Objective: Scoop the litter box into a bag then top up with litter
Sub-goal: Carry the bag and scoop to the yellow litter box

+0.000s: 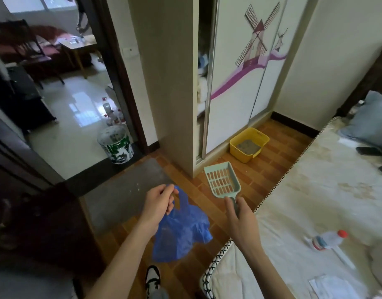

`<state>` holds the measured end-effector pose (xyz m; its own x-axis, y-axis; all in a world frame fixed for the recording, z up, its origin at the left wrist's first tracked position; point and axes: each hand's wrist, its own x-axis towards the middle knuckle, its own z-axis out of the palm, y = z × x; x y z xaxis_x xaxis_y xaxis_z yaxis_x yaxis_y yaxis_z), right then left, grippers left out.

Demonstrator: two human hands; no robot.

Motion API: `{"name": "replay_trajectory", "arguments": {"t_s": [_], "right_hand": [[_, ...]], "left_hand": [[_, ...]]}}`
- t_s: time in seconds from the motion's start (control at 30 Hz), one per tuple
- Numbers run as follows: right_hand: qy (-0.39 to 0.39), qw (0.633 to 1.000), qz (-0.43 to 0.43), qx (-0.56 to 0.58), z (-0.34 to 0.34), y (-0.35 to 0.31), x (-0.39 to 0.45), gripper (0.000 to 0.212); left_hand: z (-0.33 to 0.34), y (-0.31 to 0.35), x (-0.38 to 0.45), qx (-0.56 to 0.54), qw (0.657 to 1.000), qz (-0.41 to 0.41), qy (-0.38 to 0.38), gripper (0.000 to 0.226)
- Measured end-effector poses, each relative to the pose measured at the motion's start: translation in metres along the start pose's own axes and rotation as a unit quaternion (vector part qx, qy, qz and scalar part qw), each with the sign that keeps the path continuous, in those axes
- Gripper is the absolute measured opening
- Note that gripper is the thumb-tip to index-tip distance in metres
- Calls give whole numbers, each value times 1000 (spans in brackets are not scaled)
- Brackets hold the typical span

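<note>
Orange brick-pattern floor (269, 167); wardrobe (239, 83) with windmill print; bed (315, 201) right; grey mat (125, 190) at doorway (112, 67); glossy tiles beyond.

Open strip of wooden floor (269, 169) ahead, narrow, running toward the yellow litter box (248, 144) by the wardrobe (233, 83). Hemmed on the right by the bed (315, 190), its edge close along the whole strip. Blocked on the left by the wall corner (175, 104), standing between doorway and wardrobe. Box open from above and from the near side (far side tucked near the baseboard, perhaps touching the wardrobe door). Through the doorway, a patterned bucket (115, 144) at the threshold and bottles (112, 113) just behind it.
</note>
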<state>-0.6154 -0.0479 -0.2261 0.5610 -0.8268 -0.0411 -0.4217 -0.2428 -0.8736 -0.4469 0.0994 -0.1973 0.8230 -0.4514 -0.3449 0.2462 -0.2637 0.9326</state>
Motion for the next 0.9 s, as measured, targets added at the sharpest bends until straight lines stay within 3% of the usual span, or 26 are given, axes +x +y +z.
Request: {"name": "replay_trajectory", "arguments": {"t_s": [0.43,0.9], "right_hand": [[162,981,103,-11,97,-49,128,30],[282,943,179,11,62,-28,215,23]], "left_hand": [[-22,60,208,30,987,7,-156,30],[89,98,326,66,968,33,-238,30]]}}
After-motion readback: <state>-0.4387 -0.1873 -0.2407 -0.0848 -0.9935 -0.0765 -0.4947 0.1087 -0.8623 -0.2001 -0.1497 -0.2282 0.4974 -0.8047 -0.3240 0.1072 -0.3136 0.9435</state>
